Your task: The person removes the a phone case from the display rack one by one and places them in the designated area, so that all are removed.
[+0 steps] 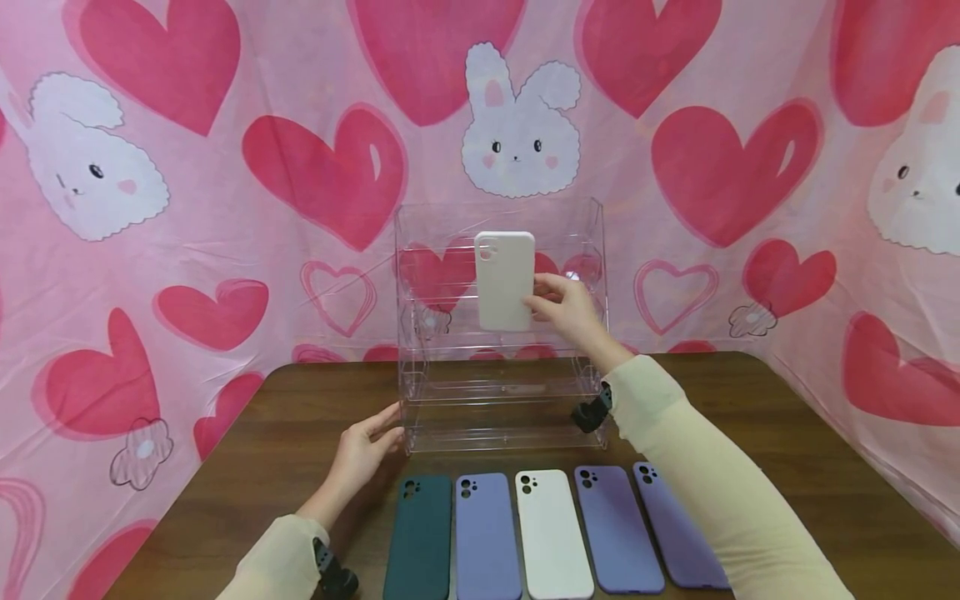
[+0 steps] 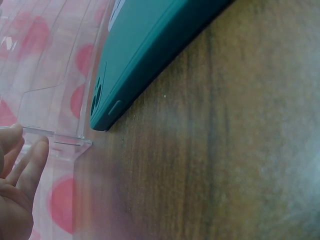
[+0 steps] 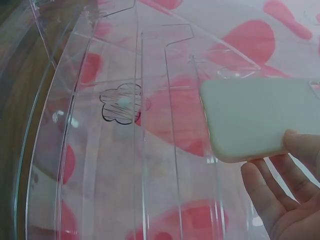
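A clear tiered display rack (image 1: 502,442) stands on the wooden table. Upright in front of its upper tiers is a white phone case (image 1: 504,283), pinched along its right edge by my right hand (image 1: 566,308). In the right wrist view, thumb and fingers of that hand grip the long side of the white case (image 3: 255,117); whether the case touches a tier, I cannot tell. My left hand (image 1: 360,454) touches the rack's lower left side with its fingertips. The left wrist view has those fingers at the clear side edge (image 2: 75,140), beside the dark green phone case (image 2: 135,55).
In front of the rack several phone cases lie in a row: dark green (image 1: 420,542), lavender (image 1: 487,542), white (image 1: 555,542), and two purple ones, the nearer-to-middle one (image 1: 618,533) and the rightmost (image 1: 678,542) partly under my right sleeve. A pink heart-patterned cloth (image 1: 300,67) hangs behind the table (image 1: 300,417).
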`<state>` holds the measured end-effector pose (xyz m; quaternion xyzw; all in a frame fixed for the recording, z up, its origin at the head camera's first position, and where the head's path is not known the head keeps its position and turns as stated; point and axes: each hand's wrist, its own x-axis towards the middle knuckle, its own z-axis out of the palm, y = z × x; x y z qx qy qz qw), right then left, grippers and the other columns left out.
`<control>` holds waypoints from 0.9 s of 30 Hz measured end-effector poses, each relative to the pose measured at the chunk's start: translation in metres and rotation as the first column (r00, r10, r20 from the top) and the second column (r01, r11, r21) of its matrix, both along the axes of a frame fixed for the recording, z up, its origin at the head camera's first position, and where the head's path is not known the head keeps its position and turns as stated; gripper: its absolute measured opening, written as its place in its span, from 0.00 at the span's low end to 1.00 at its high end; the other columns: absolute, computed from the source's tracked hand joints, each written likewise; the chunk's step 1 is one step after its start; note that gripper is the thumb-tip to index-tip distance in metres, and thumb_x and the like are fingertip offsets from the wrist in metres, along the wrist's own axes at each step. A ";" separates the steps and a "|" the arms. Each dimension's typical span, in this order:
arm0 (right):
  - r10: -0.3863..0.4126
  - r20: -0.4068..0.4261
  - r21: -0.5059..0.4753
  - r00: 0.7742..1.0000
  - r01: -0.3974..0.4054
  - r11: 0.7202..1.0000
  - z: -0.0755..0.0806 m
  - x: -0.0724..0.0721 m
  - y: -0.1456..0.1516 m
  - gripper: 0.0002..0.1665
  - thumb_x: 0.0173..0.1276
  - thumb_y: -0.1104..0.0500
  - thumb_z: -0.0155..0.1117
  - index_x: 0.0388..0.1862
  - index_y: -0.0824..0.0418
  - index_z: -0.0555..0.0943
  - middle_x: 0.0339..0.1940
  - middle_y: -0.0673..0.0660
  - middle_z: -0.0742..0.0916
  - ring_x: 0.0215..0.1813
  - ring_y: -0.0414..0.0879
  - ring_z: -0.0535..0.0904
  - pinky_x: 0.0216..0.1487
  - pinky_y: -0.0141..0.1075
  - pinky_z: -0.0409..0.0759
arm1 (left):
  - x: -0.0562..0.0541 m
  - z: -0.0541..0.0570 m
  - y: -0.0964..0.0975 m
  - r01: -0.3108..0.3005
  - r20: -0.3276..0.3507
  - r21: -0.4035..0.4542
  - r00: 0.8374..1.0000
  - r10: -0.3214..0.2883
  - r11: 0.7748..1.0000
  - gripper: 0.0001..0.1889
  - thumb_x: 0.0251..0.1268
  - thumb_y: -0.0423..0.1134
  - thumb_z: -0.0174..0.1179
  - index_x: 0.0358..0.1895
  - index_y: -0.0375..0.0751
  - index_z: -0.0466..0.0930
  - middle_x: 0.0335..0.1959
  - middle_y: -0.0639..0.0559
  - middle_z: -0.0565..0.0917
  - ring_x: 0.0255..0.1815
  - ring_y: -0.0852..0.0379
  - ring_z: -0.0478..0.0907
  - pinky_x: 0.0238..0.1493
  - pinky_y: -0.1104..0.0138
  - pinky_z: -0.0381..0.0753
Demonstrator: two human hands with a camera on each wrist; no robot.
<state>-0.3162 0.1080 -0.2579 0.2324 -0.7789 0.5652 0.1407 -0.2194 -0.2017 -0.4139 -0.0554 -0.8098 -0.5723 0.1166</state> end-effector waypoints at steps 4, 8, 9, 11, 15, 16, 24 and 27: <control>0.003 -0.006 -0.026 1.000 -0.003 1.000 0.001 0.006 0.010 0.20 0.61 0.68 0.63 0.52 0.73 0.76 0.40 0.69 0.81 0.38 0.48 0.79 0.37 0.41 0.82 | 0.006 0.007 0.003 -0.002 0.010 -0.001 1.000 0.002 1.000 0.22 0.60 0.25 0.58 0.60 0.33 0.72 0.54 0.34 0.75 0.42 0.44 0.80 0.37 0.64 0.82; 0.011 0.014 -0.074 1.000 -0.010 0.997 0.001 0.011 0.020 0.20 0.61 0.69 0.62 0.53 0.75 0.75 0.41 0.68 0.81 0.36 0.42 0.79 0.38 0.43 0.82 | 0.014 0.019 0.007 0.003 0.007 -0.007 1.000 -0.002 1.000 0.22 0.60 0.23 0.56 0.59 0.29 0.70 0.54 0.31 0.74 0.42 0.40 0.79 0.37 0.61 0.82; 0.010 0.019 -0.083 1.000 -0.008 0.996 0.000 0.012 0.023 0.21 0.61 0.70 0.62 0.53 0.75 0.74 0.40 0.67 0.81 0.35 0.40 0.79 0.38 0.43 0.82 | 0.016 0.021 0.008 0.003 0.005 -0.008 1.000 -0.003 1.000 0.22 0.60 0.23 0.56 0.59 0.28 0.70 0.53 0.30 0.74 0.42 0.39 0.79 0.37 0.60 0.82; 0.005 0.021 -0.096 1.000 -0.003 0.995 0.000 0.014 0.029 0.21 0.61 0.70 0.62 0.53 0.75 0.74 0.39 0.65 0.82 0.35 0.38 0.79 0.38 0.43 0.82 | 0.015 0.020 0.007 0.002 0.010 -0.005 1.000 -0.002 1.000 0.22 0.60 0.23 0.57 0.59 0.30 0.71 0.54 0.31 0.74 0.42 0.40 0.79 0.37 0.61 0.82; -0.024 0.014 -0.098 1.000 0.026 0.995 -0.002 0.018 0.041 0.21 0.61 0.70 0.62 0.53 0.76 0.74 0.37 0.61 0.82 0.34 0.36 0.78 0.36 0.39 0.82 | 0.007 0.009 0.002 -0.001 0.012 -0.006 1.000 0.001 1.000 0.22 0.60 0.26 0.57 0.60 0.34 0.72 0.54 0.34 0.75 0.42 0.44 0.80 0.37 0.64 0.82; -0.034 0.011 -0.090 0.999 0.035 0.995 -0.002 0.020 0.045 0.21 0.61 0.69 0.62 0.53 0.76 0.74 0.37 0.60 0.81 0.33 0.36 0.78 0.36 0.37 0.82 | 0.005 0.005 0.001 -0.002 0.010 -0.010 1.000 0.002 1.000 0.22 0.60 0.26 0.58 0.60 0.35 0.72 0.54 0.35 0.75 0.41 0.45 0.80 0.37 0.65 0.82; -0.079 -0.001 -0.063 0.997 0.079 0.995 -0.002 0.029 0.077 0.23 0.64 0.64 0.62 0.56 0.74 0.73 0.37 0.56 0.79 0.36 0.37 0.78 0.35 0.31 0.81 | -0.001 -0.002 -0.001 -0.012 -0.010 -0.023 1.000 0.011 1.000 0.23 0.59 0.25 0.58 0.59 0.37 0.73 0.53 0.37 0.77 0.41 0.46 0.81 0.36 0.64 0.82; -0.089 -0.022 -0.080 0.996 0.087 0.993 -0.002 0.031 0.092 0.24 0.64 0.63 0.61 0.56 0.75 0.72 0.36 0.53 0.79 0.36 0.36 0.78 0.35 0.31 0.81 | -0.002 -0.002 -0.001 -0.010 -0.009 -0.028 1.000 0.010 1.000 0.23 0.59 0.25 0.58 0.59 0.37 0.73 0.53 0.37 0.77 0.41 0.46 0.81 0.36 0.64 0.82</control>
